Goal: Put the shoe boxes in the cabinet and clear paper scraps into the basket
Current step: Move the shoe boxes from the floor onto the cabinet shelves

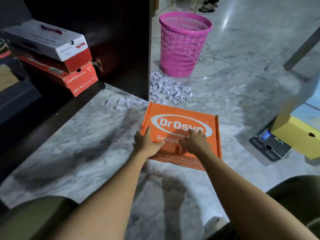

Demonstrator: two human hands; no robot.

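Left grip point(147, 141): fingers spread, palm flat on the near left edge of the orange shoe box point(181, 132), clasping nothing.
Right grip point(194, 141): fingers spread, pressed flat on the lid over the printed logo.
Orange shoe box: lies on the marble floor point(78, 135), just in front of the cabinet's side panel.
Cabinet point(103, 40): dark; two stacked shoe boxes point(69, 66) sit inside on the left.
Paper scraps point(168, 89): heaped on the floor between the orange box and the pink basket point(183, 44).
Yellow box point(297, 135): at far right, well apart.
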